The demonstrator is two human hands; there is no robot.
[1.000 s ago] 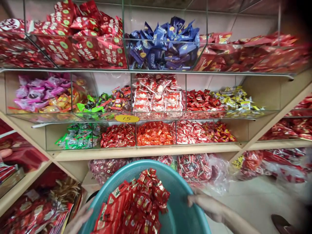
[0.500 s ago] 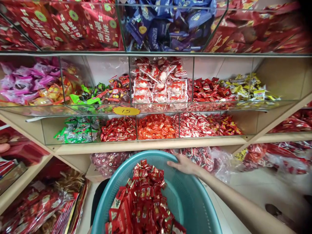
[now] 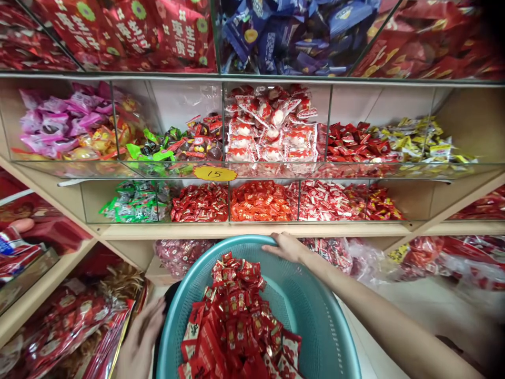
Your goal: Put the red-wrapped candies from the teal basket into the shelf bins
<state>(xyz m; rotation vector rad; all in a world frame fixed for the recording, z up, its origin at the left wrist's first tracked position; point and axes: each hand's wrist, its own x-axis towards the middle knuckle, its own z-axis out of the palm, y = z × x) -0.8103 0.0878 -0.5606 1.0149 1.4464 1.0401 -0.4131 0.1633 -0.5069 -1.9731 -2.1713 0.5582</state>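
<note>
A teal plastic basket point(image 3: 327, 316) with perforated walls tilts toward me at the bottom centre. Red-wrapped candies point(image 3: 240, 326) lie heaped over its middle and left side. My right hand point(image 3: 288, 247) is closed over the far rim, thumb side inside the wall. Left of the basket, my left hand point(image 3: 144, 337) is raised with its fingers stretched out, slightly blurred and holding nothing. It is close to the basket's left wall; whether it touches cannot be made out.
Ahead, a wooden shelf point(image 3: 252, 230) has glass dividers and compartments of wrapped candy. A yellow price tag point(image 3: 215, 173) marked 15 hangs on the glass ledge. Bagged candy point(image 3: 183, 255) lies under the shelf. Red packets point(image 3: 59, 321) fill the lower left.
My left hand has come into view beside the basket's left wall. My right hand stays on the far rim, slightly further left along it. The shelf has shifted slightly right and up in view.
</note>
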